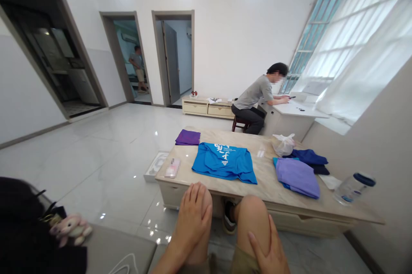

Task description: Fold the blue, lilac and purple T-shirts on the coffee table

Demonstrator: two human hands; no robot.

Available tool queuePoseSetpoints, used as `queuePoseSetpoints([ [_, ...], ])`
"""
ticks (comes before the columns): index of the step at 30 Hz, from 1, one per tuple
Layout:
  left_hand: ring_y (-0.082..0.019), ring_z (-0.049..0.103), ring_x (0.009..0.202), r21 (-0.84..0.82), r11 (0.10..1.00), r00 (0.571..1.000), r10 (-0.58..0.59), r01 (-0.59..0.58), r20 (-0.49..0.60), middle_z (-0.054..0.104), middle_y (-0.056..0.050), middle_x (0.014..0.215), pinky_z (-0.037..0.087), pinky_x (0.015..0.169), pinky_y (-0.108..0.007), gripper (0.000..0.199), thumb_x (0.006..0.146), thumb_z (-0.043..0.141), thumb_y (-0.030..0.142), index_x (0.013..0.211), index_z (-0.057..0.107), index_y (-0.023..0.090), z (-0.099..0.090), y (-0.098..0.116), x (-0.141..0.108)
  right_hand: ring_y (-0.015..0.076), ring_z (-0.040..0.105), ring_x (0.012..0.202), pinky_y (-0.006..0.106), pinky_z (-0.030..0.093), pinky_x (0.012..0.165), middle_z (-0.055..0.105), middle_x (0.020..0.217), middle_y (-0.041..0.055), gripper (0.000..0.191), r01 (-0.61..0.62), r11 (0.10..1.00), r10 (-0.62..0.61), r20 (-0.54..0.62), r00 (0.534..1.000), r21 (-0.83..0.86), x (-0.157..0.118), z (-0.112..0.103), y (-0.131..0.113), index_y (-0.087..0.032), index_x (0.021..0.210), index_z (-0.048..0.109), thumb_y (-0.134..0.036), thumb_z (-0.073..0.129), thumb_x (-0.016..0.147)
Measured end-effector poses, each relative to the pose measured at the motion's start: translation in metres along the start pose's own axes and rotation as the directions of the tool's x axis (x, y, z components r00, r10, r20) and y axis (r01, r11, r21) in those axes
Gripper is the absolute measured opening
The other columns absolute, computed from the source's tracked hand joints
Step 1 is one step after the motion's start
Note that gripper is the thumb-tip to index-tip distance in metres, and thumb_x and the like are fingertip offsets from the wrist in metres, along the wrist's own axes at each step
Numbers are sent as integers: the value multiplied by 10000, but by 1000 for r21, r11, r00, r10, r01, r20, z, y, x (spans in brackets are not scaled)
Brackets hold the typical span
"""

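Observation:
My left hand [193, 214] rests on my left knee with its fingers lying over it, holding nothing. My right hand [270, 250] lies against the outer side of my right knee, thumb and fingers apart. In front of my knees is a low marble-topped table [265, 188]. On it, a blue shirt with white print [225, 162] lies partly folded. Behind it to the left sits a folded purple cloth [188, 137]. A pink phone-like item [173, 168] is near the left edge. To the right is a folded lavender cloth [298, 177] over a blue one.
Dark blue clothes [307, 156], a white plastic bag [283, 144] and a clear bottle [354, 189] stand on the table's right. A person [254, 95] sits at a white desk behind; another stands in a doorway. A plush toy [72, 229] is at lower left.

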State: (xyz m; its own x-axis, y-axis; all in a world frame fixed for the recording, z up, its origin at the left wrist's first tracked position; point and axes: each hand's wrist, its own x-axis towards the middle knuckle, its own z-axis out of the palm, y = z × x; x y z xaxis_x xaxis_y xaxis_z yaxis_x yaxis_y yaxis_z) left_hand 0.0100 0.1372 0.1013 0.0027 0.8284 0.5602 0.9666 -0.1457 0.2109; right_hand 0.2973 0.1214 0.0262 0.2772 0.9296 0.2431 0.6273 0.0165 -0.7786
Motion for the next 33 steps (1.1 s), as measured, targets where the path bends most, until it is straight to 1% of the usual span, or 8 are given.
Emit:
queuePoseSetpoints([
  [2, -339, 515, 1569, -13, 999, 999, -47, 47, 19, 600, -135, 1656, 473, 1272, -532, 577, 1043, 568, 283, 1611, 582, 186, -1, -11, 0, 442, 566, 1538, 610, 494, 1282, 520, 1719, 128, 1018, 2, 1000, -2, -9, 1000, 11, 1, -2, -2, -291, 1781, 301, -769, 555, 918],
  [6, -331, 542, 1542, -55, 990, 990, -131, 133, 49, 621, -120, 1635, 479, 1270, -540, 536, 1045, 562, 315, 1568, 621, 211, 6, -40, -1, 479, 660, 1403, 701, 679, 952, 650, 1569, -144, 1046, 38, 998, -33, -90, 995, 55, 13, 7, 7, -777, 1646, 264, -757, 664, 679],
  [10, -311, 508, 1575, -97, 981, 986, -163, 165, 31, 591, -111, 1668, 471, 1283, -536, 549, 1069, 533, 332, 1606, 586, 230, 6, -60, -11, 531, 686, 1318, 782, 642, 843, 726, 1420, -169, 1142, 76, 995, -69, -95, 993, 71, 23, 7, 5, -881, 1545, 264, -643, 738, 534],
  [14, -308, 516, 1573, -134, 968, 978, -208, 211, 36, 604, -117, 1652, 477, 1284, -539, 543, 1072, 541, 341, 1603, 590, 234, 0, -69, -17, 522, 688, 1342, 748, 656, 904, 707, 1487, -106, 1126, 112, 994, -112, -13, 994, 14, 28, -7, -13, -783, 1571, 419, -610, 755, 511],
  [18, -313, 537, 1555, -158, 964, 976, -210, 215, 49, 620, -120, 1631, 479, 1285, -554, 529, 1062, 560, 333, 1579, 607, 231, -4, -72, -19, 482, 659, 1405, 694, 579, 1148, 690, 1522, 70, 914, 100, 992, -101, -5, 995, -71, 52, -18, -36, -456, 1556, 622, -704, 692, 680],
  [21, -314, 531, 1563, -165, 970, 984, -173, 177, 38, 609, -117, 1644, 490, 1278, -553, 538, 1065, 558, 335, 1594, 590, 239, -5, -74, -21, 409, 673, 1372, 618, 466, 1274, 743, 1395, 171, 654, 204, 977, -201, 54, 978, -54, 99, -22, -65, -239, 1307, 747, -695, 527, 894],
  [26, -319, 587, 1509, -146, 974, 985, -169, 171, 23, 638, -117, 1611, 530, 1242, -559, 508, 1066, 559, 358, 1556, 623, 239, -7, -74, -18, 324, 769, 1094, 474, 585, 1051, 819, 1145, 156, 458, 357, 932, -336, 227, 914, -57, 219, -14, -114, -216, 1076, 771, -584, 524, 961],
  [33, -304, 649, 1442, 75, 993, 995, -98, 96, 20, 670, -90, 1590, 585, 1179, -490, 532, 1058, 562, 365, 1578, 626, 272, -11, -77, -17, 321, 808, 973, 395, 567, 860, 843, 1026, 156, 348, 314, 907, -190, 392, 900, -282, 314, 32, -57, -176, 1051, 790, -378, 509, 1011],
])
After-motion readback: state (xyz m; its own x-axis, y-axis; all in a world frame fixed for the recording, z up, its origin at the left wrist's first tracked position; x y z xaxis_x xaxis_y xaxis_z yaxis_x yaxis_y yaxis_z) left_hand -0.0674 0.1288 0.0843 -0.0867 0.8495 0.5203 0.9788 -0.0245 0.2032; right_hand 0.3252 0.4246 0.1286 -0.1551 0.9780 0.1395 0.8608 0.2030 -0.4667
